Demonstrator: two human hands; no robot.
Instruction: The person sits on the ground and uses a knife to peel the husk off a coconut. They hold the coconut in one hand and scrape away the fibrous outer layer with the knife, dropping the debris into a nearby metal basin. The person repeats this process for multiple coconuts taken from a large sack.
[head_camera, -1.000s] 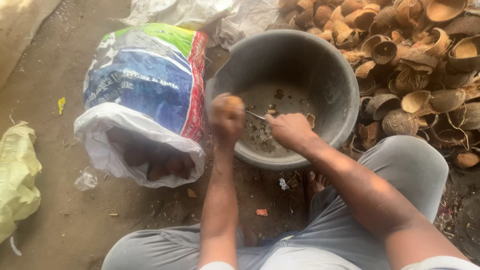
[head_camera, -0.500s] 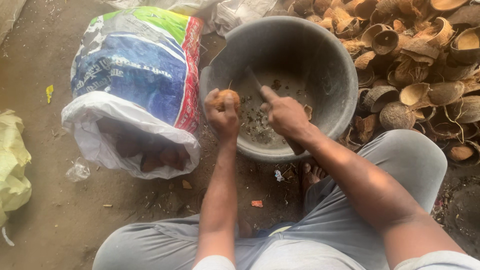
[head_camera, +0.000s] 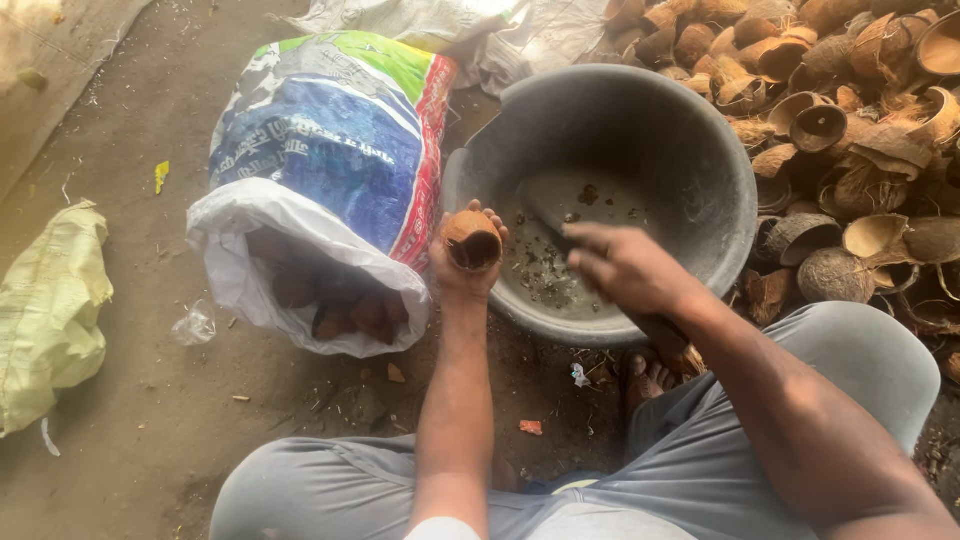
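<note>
**Nut in one hand, blade in the other, over a grey basin**

Seen from the head camera, looking down: a person sits low on a packed-earth floor (head_camera: 130, 460), knees in grey trousers spread to either side. The left hand (head_camera: 462, 262) is cupped tight around a small brown nut (head_camera: 472, 240), fingers curled up its sides, holding it at the near-left rim of a large round grey basin (head_camera: 700, 150). The right hand (head_camera: 628, 268) hovers over the basin's near side, fingers closed around the handle of a dark blade (head_camera: 545, 212) that angles away toward the basin's middle; the grip itself is partly blurred. Dark scraps and crumbs lie scattered on the basin's bottom.

Just left of the basin, touching its rim, lies a white woven sack (head_camera: 320, 190) printed in blue, green and red, its mouth rolled open toward the person, with brown nuts showing inside. To the right of the basin and behind it spreads a heap of empty husk shells (head_camera: 860, 120), some like open cups. A pale yellow-green bag (head_camera: 50, 310) lies crumpled at the far left, well apart from the hands. A bare foot (head_camera: 648, 378) shows beneath the basin's near edge.
</note>
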